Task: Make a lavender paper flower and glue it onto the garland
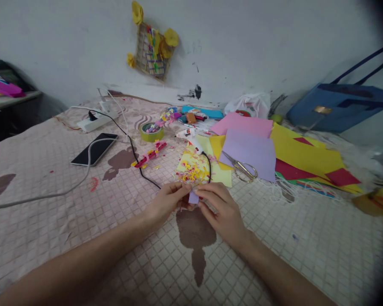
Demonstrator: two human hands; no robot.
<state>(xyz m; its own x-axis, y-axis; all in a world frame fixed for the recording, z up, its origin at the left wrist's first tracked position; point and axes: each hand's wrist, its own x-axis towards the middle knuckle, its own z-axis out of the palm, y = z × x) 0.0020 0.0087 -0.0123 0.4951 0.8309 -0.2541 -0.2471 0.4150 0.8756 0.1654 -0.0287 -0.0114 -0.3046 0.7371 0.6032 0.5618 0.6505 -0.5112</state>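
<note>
Between my two hands is a small strip of lilac paper, with its lower end showing. My left hand pinches it from the left with thumb and fingers. From the right, the fingertips of my right hand close on its other edge. Something dark red shows partly under my left fingers, too hidden to name. Just beyond my hands, yellow and pink paper scraps lie on a pale yellow sheet. A white glue gun rests behind the scraps, its black cord running toward my hands.
Gold-handled scissors lie on a lilac sheet beside yellow sheets and white string. Left are a phone, a decorated pink stick, green tape and a power strip. A blue bag stands back right.
</note>
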